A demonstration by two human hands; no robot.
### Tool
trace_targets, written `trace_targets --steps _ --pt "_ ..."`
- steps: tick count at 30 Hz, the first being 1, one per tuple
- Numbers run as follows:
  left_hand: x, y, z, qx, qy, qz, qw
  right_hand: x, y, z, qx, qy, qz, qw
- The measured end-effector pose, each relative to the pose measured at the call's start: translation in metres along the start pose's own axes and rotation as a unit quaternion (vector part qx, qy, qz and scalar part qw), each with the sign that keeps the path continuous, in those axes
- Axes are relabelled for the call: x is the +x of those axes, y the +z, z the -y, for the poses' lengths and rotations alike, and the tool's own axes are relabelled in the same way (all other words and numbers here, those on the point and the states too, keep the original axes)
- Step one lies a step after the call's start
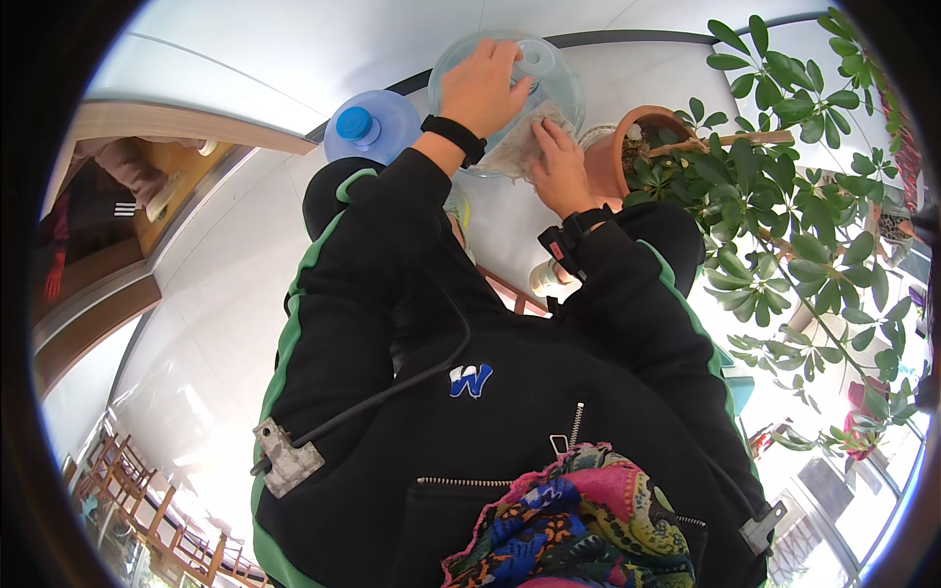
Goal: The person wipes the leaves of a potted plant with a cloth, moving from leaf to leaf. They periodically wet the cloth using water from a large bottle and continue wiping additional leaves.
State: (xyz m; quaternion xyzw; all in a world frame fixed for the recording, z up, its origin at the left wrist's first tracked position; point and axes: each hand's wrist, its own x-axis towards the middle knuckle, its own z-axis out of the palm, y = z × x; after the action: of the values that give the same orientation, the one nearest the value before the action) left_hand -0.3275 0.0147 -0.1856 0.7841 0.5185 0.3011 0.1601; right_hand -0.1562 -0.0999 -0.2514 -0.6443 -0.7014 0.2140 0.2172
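A large clear plastic water bottle (459,62), its neck open, stands on the floor before me. My left hand (481,84) rests on its top, with the fingertips at the neck. My right hand (559,158) presses a grey-beige cloth (518,151) against the bottle's near right side. A second, blue water bottle (390,121) with a blue cap stands to the left, near my left forearm. Where the bottle meets the floor is partly hidden by my hands and the cloth.
Close on the right is a terracotta pot (606,158) with a leafy plant (742,184) spreading to the right. White wall panels (294,51) rise behind the bottles. A wooden frame (198,121) stands at the left, with a person's legs beyond it. Wooden chairs (154,507) stand at lower left.
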Motion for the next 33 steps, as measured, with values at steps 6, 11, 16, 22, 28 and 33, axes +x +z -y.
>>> trace_targets --steps 6,11,16,22,28,33 --pt "-0.042 0.015 -0.010 -0.014 0.089 0.141 0.986 0.013 0.002 -0.023 0.136 -0.026 -0.011 0.990" --pt "-0.061 0.043 -0.013 0.033 0.150 0.163 0.975 0.032 -0.019 -0.037 0.236 0.100 0.058 0.965" --pt "-0.058 0.054 -0.008 0.065 0.146 0.174 0.972 0.064 -0.053 -0.009 0.117 0.067 -0.057 0.989" --pt "-0.049 0.046 0.001 0.085 0.131 0.197 0.968 0.116 -0.058 0.050 -0.046 -0.130 -0.101 0.985" --pt "-0.031 0.018 0.030 0.141 0.046 0.252 0.956 0.123 -0.057 0.069 -0.124 -0.107 -0.022 0.986" --pt "-0.035 0.016 0.028 0.151 0.070 0.209 0.964 0.134 -0.055 0.072 -0.150 -0.057 -0.005 0.987"
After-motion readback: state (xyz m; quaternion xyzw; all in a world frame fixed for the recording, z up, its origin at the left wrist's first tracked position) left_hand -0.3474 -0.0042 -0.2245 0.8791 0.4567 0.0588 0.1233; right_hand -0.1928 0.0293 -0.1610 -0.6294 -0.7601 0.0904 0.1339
